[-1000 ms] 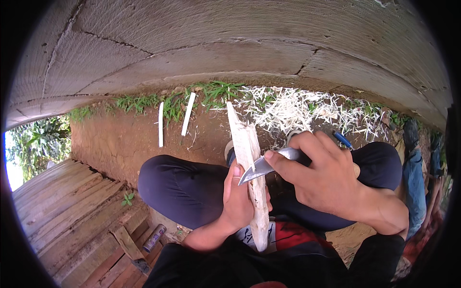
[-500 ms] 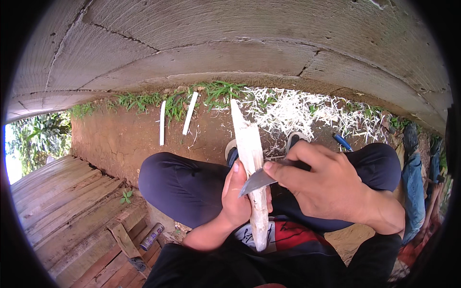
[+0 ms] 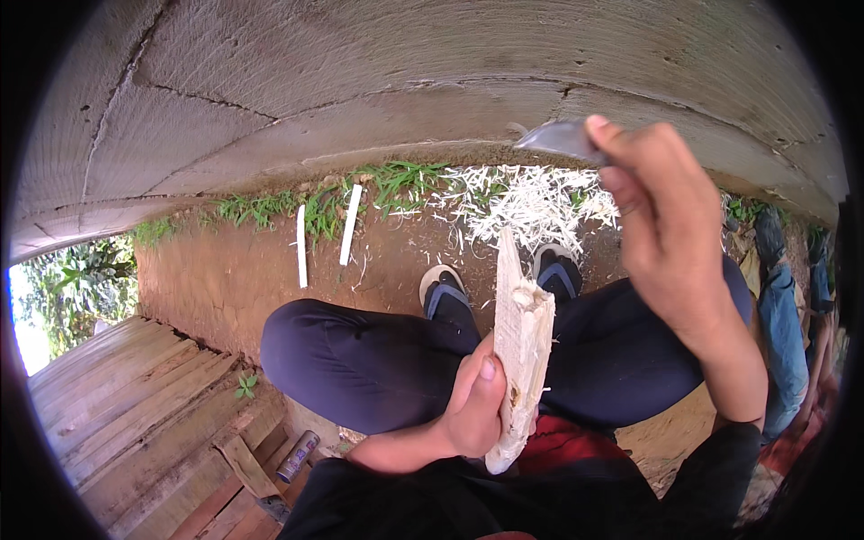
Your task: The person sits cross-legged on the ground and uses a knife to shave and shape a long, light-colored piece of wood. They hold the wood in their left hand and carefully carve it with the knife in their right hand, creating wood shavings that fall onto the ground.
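Observation:
My left hand grips a pale, rough-hewn piece of wood near its lower end, above my lap. The wood tapers to a thin tongue at its far end, with a stepped notch beside it. Up and to the right, my right hand is closed round a knife, its handle hidden by the fingers. The grey knife blade points left, clear of the wood, and a thin curled shaving shows by its tip.
White wood shavings lie heaped along the wall. Two white strips of wood rest on the dirt at left. My sandalled feet are just beyond the wood. Planks and a purple can are at lower left; blue cloth hangs at right.
My right hand has lifted the knife off the wood, up and away toward the wall. My left hand has shifted right with the wood, which is turned to show its notched side.

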`<state>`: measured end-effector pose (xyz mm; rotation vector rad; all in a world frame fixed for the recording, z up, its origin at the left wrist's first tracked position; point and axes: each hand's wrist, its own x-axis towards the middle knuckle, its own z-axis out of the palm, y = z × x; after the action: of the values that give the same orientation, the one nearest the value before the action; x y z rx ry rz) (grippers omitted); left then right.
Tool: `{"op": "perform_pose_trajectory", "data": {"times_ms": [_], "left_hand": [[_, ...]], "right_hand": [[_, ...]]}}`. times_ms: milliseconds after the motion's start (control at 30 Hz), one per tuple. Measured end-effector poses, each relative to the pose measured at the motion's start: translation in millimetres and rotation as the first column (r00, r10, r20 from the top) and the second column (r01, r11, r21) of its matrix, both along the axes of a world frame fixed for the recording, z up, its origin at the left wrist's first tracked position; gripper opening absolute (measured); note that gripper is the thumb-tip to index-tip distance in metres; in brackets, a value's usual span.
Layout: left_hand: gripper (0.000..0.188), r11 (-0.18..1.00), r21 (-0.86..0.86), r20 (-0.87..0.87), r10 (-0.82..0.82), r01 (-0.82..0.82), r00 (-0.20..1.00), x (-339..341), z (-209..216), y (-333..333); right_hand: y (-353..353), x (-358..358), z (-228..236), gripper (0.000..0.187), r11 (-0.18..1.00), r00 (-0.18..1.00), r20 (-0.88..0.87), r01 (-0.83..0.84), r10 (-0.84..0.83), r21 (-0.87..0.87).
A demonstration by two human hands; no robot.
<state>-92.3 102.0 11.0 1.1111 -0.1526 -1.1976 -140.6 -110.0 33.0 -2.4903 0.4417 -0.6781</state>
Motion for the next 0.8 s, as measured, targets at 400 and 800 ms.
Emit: {"op": "perform_pose_trajectory", "data": {"times_ms": [400,800], "left_hand": [[0.059,0.995,-0.079,-0.179,0.043,-0.058,0.983,25.4,-26.2,10.0],[0.056,0.999,-0.05,-0.088,0.002,-0.007,0.996,9.6,-21.9,4.3]], "right_hand": [[48.9,-18.1,11.7,0.044,0.898,0.879,-0.245,-0.342,0.41,0.277],[24.5,-15.9,-2.4,0.037,0.992,0.981,-0.158,-0.123,0.116,-0.033]]}}
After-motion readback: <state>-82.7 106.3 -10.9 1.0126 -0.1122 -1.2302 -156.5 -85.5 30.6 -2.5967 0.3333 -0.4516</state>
